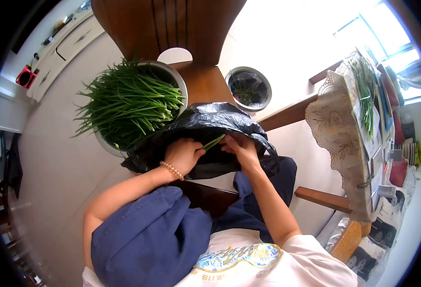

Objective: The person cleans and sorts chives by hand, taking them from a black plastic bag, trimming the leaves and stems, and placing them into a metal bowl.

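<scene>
A black plastic bag point(215, 115) lies open on the front of the wooden chair seat point(208, 83), between my knees. Inside its mouth, my left hand point(182, 154), with a beaded bracelet at the wrist, is closed on a few green chive stalks point(213, 142). My right hand point(241, 149) pinches the other end of these stalks between thumb and fingers. Left of the bag, a heap of long green chives point(129, 100) fills a metal basin point(180, 86) and hangs over its rim. The bag's contents are mostly in shadow.
A round bin point(268, 91) with a dark liner stands on the floor beyond the bag. The chair's backrest point(143, 28) rises ahead. To the right is a table with a lace cloth point(332, 129), with more green stalks point(367, 95) on it. A white cabinet point(71, 43) stands far left.
</scene>
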